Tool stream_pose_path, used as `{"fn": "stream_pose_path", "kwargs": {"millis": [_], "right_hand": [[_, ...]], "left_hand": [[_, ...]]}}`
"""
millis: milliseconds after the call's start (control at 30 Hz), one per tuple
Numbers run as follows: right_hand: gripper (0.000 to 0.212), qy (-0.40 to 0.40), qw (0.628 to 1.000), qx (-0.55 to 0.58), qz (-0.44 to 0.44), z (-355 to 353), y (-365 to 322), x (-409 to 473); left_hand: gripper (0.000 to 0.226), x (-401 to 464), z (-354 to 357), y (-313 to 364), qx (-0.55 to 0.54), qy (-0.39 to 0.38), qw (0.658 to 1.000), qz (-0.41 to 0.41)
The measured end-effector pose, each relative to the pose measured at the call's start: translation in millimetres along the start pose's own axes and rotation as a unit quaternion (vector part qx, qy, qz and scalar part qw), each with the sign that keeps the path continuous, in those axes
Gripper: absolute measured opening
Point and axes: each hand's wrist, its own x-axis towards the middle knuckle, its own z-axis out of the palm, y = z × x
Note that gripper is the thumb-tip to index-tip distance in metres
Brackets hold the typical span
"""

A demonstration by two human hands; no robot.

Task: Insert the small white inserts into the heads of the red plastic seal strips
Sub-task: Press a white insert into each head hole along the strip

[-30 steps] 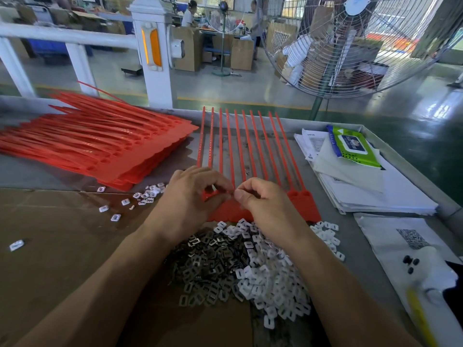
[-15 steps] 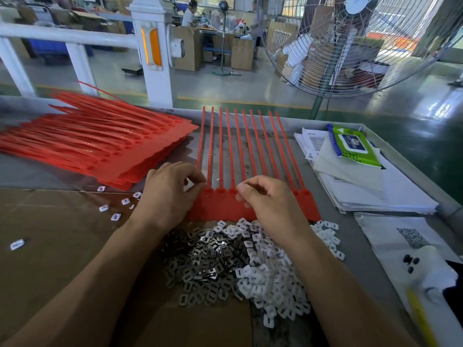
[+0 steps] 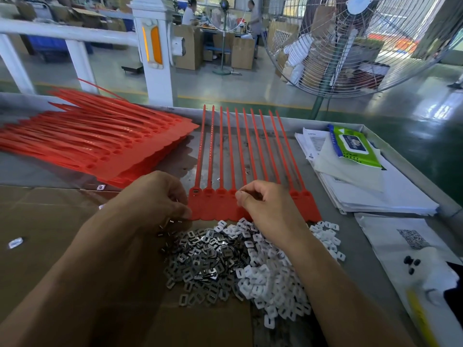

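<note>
Lying flat, glossy red seal strips (image 3: 250, 151); left hand (image 3: 160, 196) fingers curled touching heads' edge, right hand (image 3: 265, 209) curling over heads, grasp unclear

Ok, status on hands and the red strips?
Left hand at the strip row's left end, grip unclear. Right hand curled over the middle heads. White inserts heaped below.

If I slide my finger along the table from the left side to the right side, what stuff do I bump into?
Stack of red strips → row of red strips with both hands at its heads → pile of papers with a green wipes pack on top.
</note>
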Motion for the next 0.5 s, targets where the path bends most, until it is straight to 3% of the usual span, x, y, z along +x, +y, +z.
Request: {"fn": "stream_pose_path", "kwargs": {"millis": [500], "right_hand": [[0.012, -0.012, 1.0, -0.018, 0.009, -1.8, -0.9, -1.7]], "left_hand": [[0.02, -1.1, 4.1, 5.4, 0.041, -0.004, 0.999, -0.01]]}}
